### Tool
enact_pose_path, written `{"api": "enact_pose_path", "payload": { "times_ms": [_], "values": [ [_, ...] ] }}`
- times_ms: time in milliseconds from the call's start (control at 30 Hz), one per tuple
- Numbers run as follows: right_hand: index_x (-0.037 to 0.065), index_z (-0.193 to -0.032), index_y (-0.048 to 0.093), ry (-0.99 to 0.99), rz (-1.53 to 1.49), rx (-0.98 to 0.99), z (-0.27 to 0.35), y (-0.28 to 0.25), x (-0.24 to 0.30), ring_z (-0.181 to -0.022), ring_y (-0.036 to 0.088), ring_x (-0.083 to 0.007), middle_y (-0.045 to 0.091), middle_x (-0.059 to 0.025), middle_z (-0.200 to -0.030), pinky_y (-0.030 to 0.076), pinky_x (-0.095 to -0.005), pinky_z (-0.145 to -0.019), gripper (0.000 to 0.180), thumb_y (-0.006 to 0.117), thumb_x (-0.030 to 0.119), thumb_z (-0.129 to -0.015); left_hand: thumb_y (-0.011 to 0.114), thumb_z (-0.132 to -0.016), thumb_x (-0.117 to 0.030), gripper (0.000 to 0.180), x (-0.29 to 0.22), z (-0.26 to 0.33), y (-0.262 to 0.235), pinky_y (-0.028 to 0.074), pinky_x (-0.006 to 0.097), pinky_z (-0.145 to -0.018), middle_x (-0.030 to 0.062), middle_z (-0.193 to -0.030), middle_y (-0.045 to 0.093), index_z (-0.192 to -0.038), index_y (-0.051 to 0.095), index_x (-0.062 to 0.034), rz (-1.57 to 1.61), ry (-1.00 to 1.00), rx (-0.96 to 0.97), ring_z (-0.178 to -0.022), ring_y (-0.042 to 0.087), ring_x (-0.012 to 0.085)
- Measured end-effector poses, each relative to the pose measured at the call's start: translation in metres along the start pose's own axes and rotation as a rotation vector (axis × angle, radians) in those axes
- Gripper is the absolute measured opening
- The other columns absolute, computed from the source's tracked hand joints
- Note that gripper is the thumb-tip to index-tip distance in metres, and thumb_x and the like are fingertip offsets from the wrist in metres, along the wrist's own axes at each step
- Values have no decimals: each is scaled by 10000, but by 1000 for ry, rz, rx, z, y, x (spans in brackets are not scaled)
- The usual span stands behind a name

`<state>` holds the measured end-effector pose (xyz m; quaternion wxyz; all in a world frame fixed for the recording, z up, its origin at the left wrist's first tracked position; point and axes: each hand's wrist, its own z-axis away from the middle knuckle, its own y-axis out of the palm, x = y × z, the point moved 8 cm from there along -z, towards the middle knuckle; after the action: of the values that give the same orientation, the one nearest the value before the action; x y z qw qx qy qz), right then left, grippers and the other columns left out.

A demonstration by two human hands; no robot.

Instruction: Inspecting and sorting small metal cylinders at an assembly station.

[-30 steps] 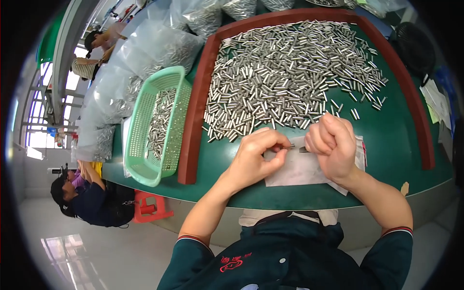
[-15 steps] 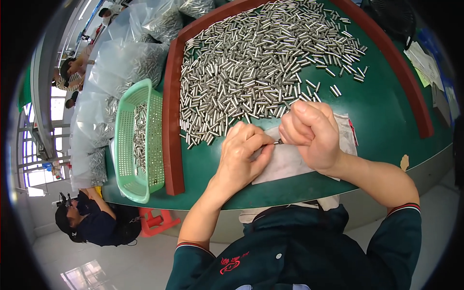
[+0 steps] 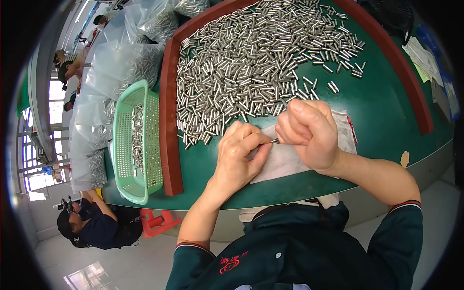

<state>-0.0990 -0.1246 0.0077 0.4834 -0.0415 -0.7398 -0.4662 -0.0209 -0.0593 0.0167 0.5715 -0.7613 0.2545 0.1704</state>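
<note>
Pinching metal pin in left hand, just beside curled right hand; can't tell latter's contents. Wearing green shirt with red embroidered lettering.

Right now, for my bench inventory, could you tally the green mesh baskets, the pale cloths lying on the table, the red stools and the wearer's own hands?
Green mesh basket: 1
Pale cloth: 1
Red stool: 1
Left hand and right hand: 2
Total: 5

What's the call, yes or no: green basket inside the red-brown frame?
No, the green basket stands outside, left of the red-brown frame's left side.
</note>
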Motion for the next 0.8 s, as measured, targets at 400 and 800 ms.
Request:
{"api": "enact_pose_path", "payload": {
  "times_ms": [400,800],
  "values": [
    [85,-498,270,-32,78,33,6,5,-4,-434,211,-56,263,31,-448,196,-232,-421,375,380,164,-847,643,-606,20,104,-1,-1,1,379,308,-535,47,-642,488,-665,581,-38,27,-15,-31,-590,444,218],
    [113,-487,232,-31,52,-4,-3,-5,4,-395,175,-76,245,17,-404,186,-242,-411,392,341,186,-856,636,-648,1,85,-4,1,-4,392,294,-561,49,-685,505,-704,582,-33,-19,-7,-37,-628,472,208]
  ]
}}
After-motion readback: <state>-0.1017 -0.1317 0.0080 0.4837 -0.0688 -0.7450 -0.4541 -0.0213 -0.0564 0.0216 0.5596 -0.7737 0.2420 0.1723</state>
